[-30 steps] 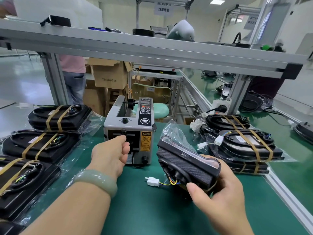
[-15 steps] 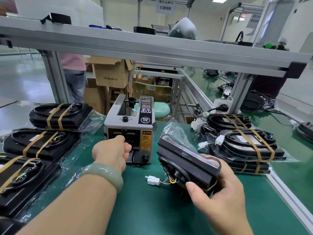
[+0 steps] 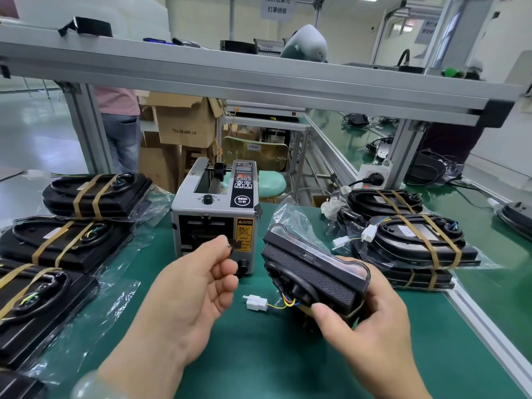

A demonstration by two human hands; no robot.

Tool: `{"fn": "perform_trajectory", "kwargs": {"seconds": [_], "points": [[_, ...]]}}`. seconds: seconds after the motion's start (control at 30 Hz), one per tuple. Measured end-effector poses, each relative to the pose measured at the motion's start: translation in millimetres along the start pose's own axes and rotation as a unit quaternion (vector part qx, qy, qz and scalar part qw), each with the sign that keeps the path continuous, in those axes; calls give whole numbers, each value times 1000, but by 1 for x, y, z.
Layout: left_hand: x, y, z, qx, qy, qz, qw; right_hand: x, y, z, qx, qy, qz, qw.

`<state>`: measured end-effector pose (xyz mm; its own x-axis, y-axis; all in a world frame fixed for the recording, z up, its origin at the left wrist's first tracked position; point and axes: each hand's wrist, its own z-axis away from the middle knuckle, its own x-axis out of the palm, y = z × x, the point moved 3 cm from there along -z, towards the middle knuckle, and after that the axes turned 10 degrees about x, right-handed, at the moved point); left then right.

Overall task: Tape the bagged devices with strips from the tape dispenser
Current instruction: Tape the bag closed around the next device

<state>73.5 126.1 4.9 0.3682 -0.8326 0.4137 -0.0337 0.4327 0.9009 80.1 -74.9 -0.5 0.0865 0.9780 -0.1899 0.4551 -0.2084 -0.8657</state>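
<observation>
Head view: left hand [image 3: 198, 286] pinches what looks like a short tape strip [image 3: 234, 245], at 6 o'clock of the tape dispenser [image 3: 213, 220]. Right hand [image 3: 371, 321] grips the tilted bagged device [image 3: 313, 276], at 3 o'clock of the left hand. Step, judged: carrying the strip over. Next: lay it across the bag and press it flat.

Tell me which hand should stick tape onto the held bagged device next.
Left. The left hand pinches what looks like a tape strip beside the tape dispenser; the right hand grips the bagged device, steadying it.
</observation>
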Motion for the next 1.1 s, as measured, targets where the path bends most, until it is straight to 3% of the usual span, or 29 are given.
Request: {"fn": "perform_trajectory", "kwargs": {"seconds": [0.27, 0.57, 1.1], "points": [[23, 17, 33, 201, -92, -142, 965, 2, 1, 2, -8, -3, 12, 1000], [34, 1, 21, 196, -150, -155, 957, 6, -5, 3, -29, -11, 33, 999], [43, -6, 24, 228, -114, -155, 954, 10, -1, 3, -16, -14, 0, 1000]]}}
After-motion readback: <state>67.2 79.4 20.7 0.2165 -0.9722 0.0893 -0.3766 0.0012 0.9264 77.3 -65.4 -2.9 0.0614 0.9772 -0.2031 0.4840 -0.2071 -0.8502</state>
